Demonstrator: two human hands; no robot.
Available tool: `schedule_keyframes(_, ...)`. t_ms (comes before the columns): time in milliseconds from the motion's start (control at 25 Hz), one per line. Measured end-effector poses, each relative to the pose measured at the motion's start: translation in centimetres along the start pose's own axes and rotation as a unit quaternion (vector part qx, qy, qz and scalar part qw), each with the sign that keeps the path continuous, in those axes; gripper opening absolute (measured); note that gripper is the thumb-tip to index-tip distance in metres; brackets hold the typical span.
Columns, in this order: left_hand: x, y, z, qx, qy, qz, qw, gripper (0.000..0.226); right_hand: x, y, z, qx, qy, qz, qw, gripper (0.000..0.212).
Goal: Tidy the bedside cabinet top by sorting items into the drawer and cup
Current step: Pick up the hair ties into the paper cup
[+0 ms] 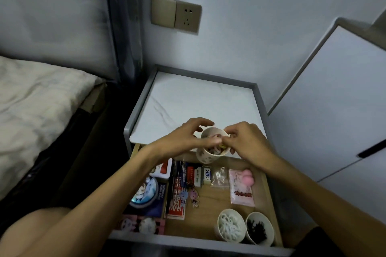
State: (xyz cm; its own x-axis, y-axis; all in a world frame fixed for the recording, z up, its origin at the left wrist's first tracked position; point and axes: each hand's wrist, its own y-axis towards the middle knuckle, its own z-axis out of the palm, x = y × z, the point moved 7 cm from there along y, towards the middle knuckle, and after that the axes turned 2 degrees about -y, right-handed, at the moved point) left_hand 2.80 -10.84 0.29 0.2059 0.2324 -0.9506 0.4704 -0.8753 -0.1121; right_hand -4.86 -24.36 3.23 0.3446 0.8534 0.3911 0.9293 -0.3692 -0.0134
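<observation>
Cup [205, 156] stands upright right under your fingers [228, 131]. Your left hand [188, 137] curls round its far rim; your right hand [244, 142] pinches at its mouth, on what you cannot tell. It sits at the cabinet top's [188, 98] near edge, above the open drawer [219, 200].

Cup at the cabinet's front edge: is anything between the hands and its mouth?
Nothing visible is. The left hand and right hand are both right at the open mouth of the cup, fingertips over the rim. It has no lid; only small colourful bits lie inside.
</observation>
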Motion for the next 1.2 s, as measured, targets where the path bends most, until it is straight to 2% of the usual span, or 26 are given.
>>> schedule_keyframes(80, -0.4, 0.5, -0.2, -0.043, 0.144, -0.016, 0.988, 0.065, -0.8, -1.4, 0.9, -0.003, -0.018, 0.003, 1.0, 0.019)
schedule_keyframes(160, -0.5, 0.2, 0.8, -0.07, 0.291, -0.033, 0.954, 0.054, -0.9, -2.8, 2.6, 0.013, -0.021, 0.006, 1.0, 0.019)
schedule_keyframes(320, 2.3, -2.1, 5.1, -0.036, 0.414, -0.05, 0.908, 0.033, -1.0, -6.7, 7.2, 0.036, -0.042, -0.003, 0.998, 0.021)
schedule_keyframes(480, 6.3, -4.2, 7.9, 0.002, 0.415, -0.067, 0.907, 0.019, -1.4, -10.2, 11.3, 0.112, 0.032, -0.024, 0.993, 0.018)
schedule_keyframes(640, 8.6, -5.4, 9.5, 0.002, 0.381, -0.077, 0.922, 0.018, -3.5, -11.8, 11.1, 0.108, 0.135, 0.001, 0.985, 0.015)
schedule_keyframes(720, 9.5, -5.4, 10.2, 0.01, 0.384, -0.08, 0.92, 0.021, -4.5, -12.4, 11.1, 0.107, 0.149, 0.003, 0.983, 0.017)
schedule_keyframes(1000, 10.8, -5.0, 11.5, 0.044, 0.383, -0.07, 0.92, 0.026, -6.1, -13.8, 13.0, 0.185, 0.174, -0.006, 0.967, 0.011)
schedule_keyframes(1080, 11.1, -5.0, 11.5, 0.054, 0.374, -0.077, 0.923, 0.025, -6.1, -14.2, 13.2, 0.218, 0.172, -0.018, 0.96, 0.021)
schedule_keyframes(1200, 11.4, -5.0, 10.7, 0.042, 0.373, -0.089, 0.923, 0.03, -5.4, -14.7, 13.6, 0.265, 0.148, -0.063, 0.951, 0.05)
